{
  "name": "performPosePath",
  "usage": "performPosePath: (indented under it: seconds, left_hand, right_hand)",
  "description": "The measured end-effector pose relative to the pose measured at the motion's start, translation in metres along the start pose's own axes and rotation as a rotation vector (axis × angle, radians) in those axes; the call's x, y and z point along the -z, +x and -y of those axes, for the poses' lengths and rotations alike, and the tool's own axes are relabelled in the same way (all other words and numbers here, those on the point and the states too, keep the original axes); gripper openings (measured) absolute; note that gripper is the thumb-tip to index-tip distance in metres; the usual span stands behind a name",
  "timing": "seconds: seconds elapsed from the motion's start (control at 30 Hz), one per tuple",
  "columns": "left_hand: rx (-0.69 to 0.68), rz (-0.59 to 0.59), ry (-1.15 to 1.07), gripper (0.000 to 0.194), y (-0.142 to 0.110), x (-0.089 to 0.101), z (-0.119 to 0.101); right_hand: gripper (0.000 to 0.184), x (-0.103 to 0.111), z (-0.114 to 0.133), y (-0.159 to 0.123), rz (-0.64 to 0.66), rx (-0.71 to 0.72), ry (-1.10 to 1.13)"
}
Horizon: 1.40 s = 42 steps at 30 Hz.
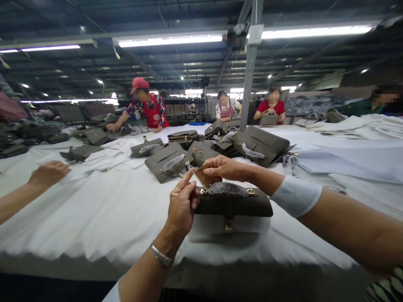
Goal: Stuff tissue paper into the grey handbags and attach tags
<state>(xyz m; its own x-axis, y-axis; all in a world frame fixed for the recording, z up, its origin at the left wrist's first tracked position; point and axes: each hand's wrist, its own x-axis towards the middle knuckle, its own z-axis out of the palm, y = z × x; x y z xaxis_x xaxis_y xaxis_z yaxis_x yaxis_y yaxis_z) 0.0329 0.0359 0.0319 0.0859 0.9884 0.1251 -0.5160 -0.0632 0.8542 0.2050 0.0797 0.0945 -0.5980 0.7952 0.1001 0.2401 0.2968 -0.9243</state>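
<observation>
A dark grey-brown handbag (233,204) with gold clasps lies in front of me on the white cloth-covered table (103,209). Clear plastic wrap (228,188) bulges from its top. My left hand (182,203) is closed in a pinch on a thin strip or string by the bag's left end. My right hand (222,168) is above the bag, fingers pinched on a small brown tag (201,176). The two hands nearly meet at the tag.
Several more grey-brown bags (258,144) are piled at the table's middle. A co-worker's hand (48,173) rests on the cloth at left. Other people work at the far side. White sheets (352,155) lie stacked at right. A steel post (250,71) stands behind.
</observation>
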Motion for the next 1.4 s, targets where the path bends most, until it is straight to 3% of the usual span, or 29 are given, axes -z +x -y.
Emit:
performPosePath:
  seconds: [0.13, 0.33, 0.53, 0.7, 1.0, 1.17, 1.3, 1.4]
  left_hand:
    - [-0.048, -0.043, 0.085, 0.053, 0.004, 0.001, 0.002]
    - [-0.099, -0.095, 0.204, 0.054, 0.009, -0.001, 0.001]
    - [-0.128, -0.172, 0.229, 0.057, 0.012, 0.005, 0.003]
    - [-0.173, -0.138, 0.287, 0.055, 0.011, 0.006, 0.002]
    - [-0.124, -0.040, 0.298, 0.043, 0.021, 0.015, -0.004]
    - [-0.100, -0.040, 0.320, 0.026, 0.026, 0.016, -0.011]
    - [-0.087, -0.036, 0.330, 0.030, 0.028, 0.013, -0.013]
    - [-0.138, -0.034, 0.402, 0.027, 0.029, 0.017, -0.018]
  right_hand:
    - [0.029, 0.000, -0.005, 0.001, -0.080, -0.022, -0.072]
    - [0.035, -0.004, -0.007, 0.011, 0.060, 0.006, -0.017]
    - [0.036, -0.003, -0.013, 0.009, -0.120, -0.008, -0.085]
    - [0.045, 0.002, -0.012, 0.009, 0.034, 0.007, -0.041]
    - [0.054, -0.007, -0.012, 0.023, 0.247, -0.021, 0.012]
    - [0.050, -0.008, 0.003, 0.014, 0.165, 0.016, -0.227]
    - [0.026, -0.012, 0.011, 0.015, 0.194, 0.039, -0.505]
    - [0.018, -0.015, 0.009, 0.018, 0.087, 0.019, -0.645]
